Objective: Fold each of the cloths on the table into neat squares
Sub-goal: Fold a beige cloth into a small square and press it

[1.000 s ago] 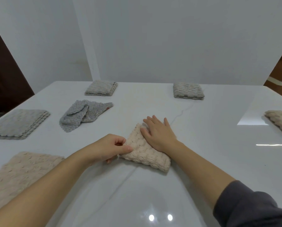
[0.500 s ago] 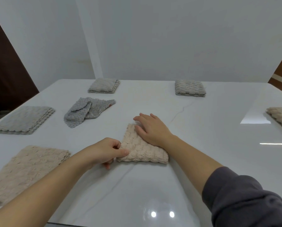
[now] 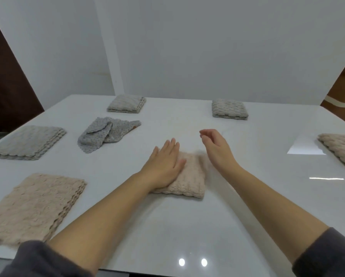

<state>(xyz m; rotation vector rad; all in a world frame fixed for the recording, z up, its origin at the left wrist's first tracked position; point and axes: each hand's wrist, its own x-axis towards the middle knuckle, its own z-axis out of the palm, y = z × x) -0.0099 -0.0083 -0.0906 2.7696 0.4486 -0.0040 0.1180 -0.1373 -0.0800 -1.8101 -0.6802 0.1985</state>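
Swapped since a second ago: my left hand (image 3: 163,166) lies flat, fingers straight, on the folded beige cloth (image 3: 190,181) at the middle of the desk (image 3: 247,206); my right hand (image 3: 215,149) has lifted off, loosely curled, empty (soft, light plush, I'd pinch its corners).

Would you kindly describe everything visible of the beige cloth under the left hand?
The beige cloth is a thick, knobbly, plush-looking textile folded into a compact, roughly square pad. It lies flat on the white table, near its middle. The left hand presses flat on its left half; the right hand hovers by its right edge, apparently not touching.
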